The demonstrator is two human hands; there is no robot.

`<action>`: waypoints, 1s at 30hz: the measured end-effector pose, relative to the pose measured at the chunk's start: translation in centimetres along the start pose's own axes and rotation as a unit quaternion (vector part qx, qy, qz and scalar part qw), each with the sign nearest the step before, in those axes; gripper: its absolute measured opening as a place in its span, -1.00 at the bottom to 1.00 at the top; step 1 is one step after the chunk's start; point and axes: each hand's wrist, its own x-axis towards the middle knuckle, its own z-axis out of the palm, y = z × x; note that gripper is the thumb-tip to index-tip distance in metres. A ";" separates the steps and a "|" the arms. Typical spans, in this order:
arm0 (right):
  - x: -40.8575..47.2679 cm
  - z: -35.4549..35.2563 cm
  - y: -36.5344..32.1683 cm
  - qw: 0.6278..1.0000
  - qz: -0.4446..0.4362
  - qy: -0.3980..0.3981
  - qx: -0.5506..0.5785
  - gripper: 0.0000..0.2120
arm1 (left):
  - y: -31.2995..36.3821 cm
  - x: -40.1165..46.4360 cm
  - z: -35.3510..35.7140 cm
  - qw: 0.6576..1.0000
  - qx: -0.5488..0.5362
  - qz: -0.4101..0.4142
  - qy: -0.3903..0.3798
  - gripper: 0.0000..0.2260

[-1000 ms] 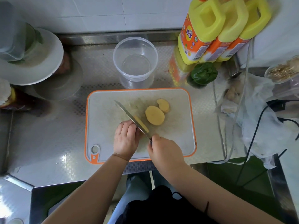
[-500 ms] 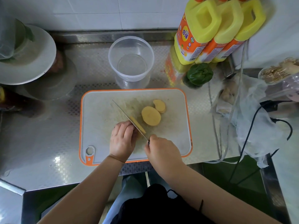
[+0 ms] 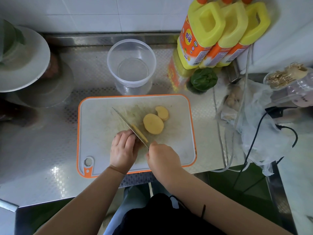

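Orange-rimmed cutting board [image 3: 98, 116] on the steel counter [image 3: 42, 150], near the front edge. Left hand [image 3: 123, 150] at the board's near middle, fingers curled down and clamped over a potato [image 3: 139, 134]; most of it is hidden under the knuckles, with only a yellow strip showing against the blade. Right hand [image 3: 162, 158] just beside it, fist wrapped round the handle of the knife [image 3: 125, 120]; the handle itself is covered. Blade runs diagonally away to the far left, flat against the left fingertips, edge down at the potato.

Two cut slices lie just right of the blade: a large slice [image 3: 153, 123] and a smaller slice [image 3: 162, 112] beyond it, edges overlapping.

Behind the board: clear plastic tub [image 3: 132, 65], yellow bottles [image 3: 203, 31], green pepper [image 3: 204, 78]. Plastic bag [image 3: 262, 133] and black cable [image 3: 254, 146] off to the right
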 end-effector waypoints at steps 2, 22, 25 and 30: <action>0.2 0.1 0.0 1.000 0.005 -0.003 0.002 -0.87 | 0.0 -0.1 0.0 1.000 0.000 -0.003 0.001 -0.92; 1.8 0.6 0.6 0.997 0.024 -0.066 -0.007 -0.83 | 0.3 0.3 -0.2 1.000 0.008 0.005 0.003 -0.97; 2.1 1.4 1.2 0.993 0.057 -0.099 0.006 -0.81 | 0.6 0.1 -0.3 1.000 0.015 0.014 0.001 -0.96; 2.4 2.0 1.5 0.994 0.068 -0.084 0.009 -0.80 | 0.5 0.1 -0.2 0.999 0.027 0.016 0.008 -0.92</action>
